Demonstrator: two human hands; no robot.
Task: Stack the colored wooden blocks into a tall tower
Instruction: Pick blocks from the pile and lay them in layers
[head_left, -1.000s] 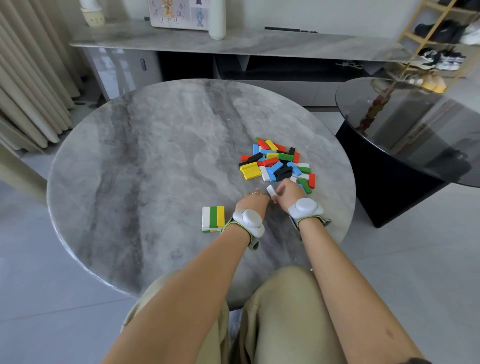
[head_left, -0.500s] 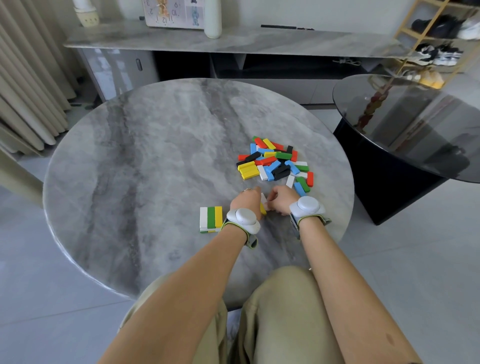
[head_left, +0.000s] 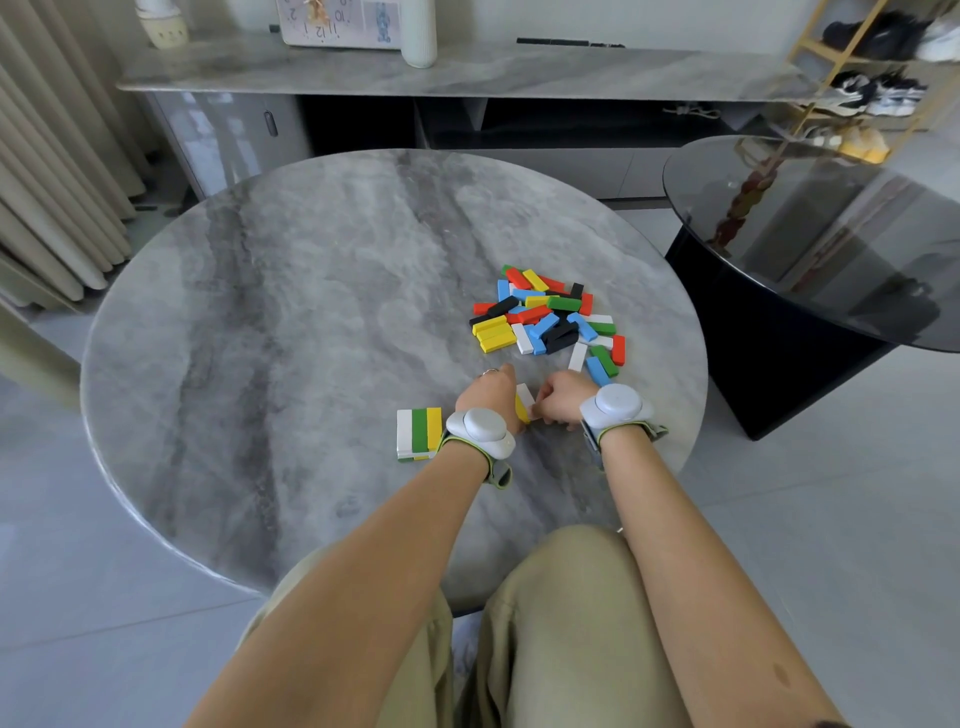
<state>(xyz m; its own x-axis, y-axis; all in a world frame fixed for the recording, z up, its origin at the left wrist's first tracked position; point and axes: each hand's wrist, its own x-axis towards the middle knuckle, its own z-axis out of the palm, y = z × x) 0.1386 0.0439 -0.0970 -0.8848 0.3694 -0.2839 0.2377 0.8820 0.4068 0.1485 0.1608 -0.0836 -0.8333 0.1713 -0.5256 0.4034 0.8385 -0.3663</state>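
A white and yellow pair (head_left: 524, 397) of blocks is near the front edge of the counter (head_left: 285, 312). It is squeezed between the left hand (head_left: 485, 397) and the right hand (head_left: 563, 404), and both hands have their fingers curled in around it. The started tower (head_left: 418, 434) lies just left of the left hand, with white, green and yellow blocks side by side on top, and the big pile (head_left: 545, 319) of mixed blocks lies a little farther back.
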